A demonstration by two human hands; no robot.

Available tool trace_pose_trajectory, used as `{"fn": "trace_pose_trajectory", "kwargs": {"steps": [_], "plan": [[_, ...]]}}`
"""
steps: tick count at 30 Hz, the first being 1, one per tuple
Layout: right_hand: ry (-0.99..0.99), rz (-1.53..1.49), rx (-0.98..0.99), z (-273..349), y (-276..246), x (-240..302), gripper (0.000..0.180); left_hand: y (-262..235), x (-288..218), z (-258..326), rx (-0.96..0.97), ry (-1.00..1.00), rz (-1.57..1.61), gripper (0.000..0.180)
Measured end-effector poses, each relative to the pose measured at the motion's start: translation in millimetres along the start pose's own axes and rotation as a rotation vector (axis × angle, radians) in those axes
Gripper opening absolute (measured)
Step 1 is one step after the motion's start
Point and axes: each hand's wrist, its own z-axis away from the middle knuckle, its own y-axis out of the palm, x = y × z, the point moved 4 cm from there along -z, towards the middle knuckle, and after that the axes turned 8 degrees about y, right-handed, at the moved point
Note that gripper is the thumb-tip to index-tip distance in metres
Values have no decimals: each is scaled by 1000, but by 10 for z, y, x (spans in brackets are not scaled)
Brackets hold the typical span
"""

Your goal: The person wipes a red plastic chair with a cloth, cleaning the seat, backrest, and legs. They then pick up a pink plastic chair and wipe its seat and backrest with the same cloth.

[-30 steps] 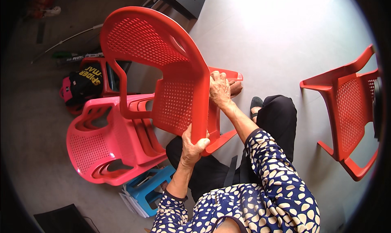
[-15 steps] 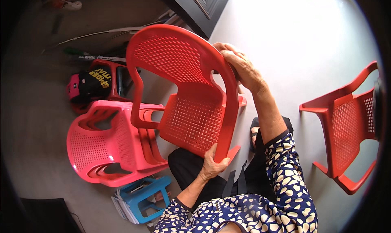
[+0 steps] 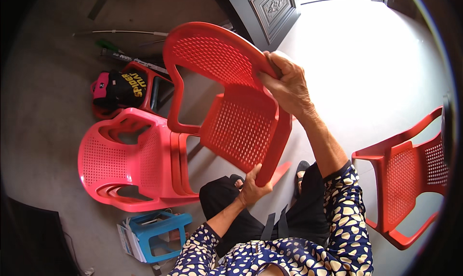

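In front of me a red plastic armchair (image 3: 241, 126) with a perforated seat and back is held tilted. My right hand (image 3: 289, 85) is closed round the side rim of its backrest, the thumb on the inner side. Lower down, my left hand (image 3: 254, 189) grips the near armrest by the front edge of the seat, fingers partly hidden behind the plastic. To the left lies a stack of chairs on its side, a pink one (image 3: 156, 160) outermost and red ones (image 3: 181, 162) nested with it.
Beyond the stack, a black and pink bag (image 3: 120, 88) rests on a red stool (image 3: 156, 78). A blue stool (image 3: 166, 228) with papers stands lower left. Another red chair (image 3: 402, 179) is at right. A dark carved door (image 3: 270, 11) stands at the far side.
My right hand has shifted its hold, from lying over the outer edge of the backrest to wrapping round its rim. The held chair has turned slightly and sits further right in view.
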Motion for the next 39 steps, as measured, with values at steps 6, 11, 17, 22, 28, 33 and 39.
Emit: {"fn": "trace_pose_trajectory", "kwargs": {"steps": [6,11,17,22,28,33,39], "plan": [[-502,215,-88,302,277,96,23,-214,512,-308,73,-235,241,57],[-562,312,27,1122,420,-72,17,-994,-228,-267,-319,6,1079,83],[-568,387,218,2099,638,-315,23,-867,-302,-20,-778,-264,875,56],[-125,-148,554,2113,600,-340,14,-804,-15,560,-963,-452,766,47],[-102,-153,353,2077,1058,-291,30,-656,255,1157,-958,-630,912,48],[-316,332,512,2469,1289,-906,20,-599,456,1348,-998,-600,844,50],[-212,785,285,2061,1148,-1756,14,-520,445,1418,-1037,-625,790,48]]}}
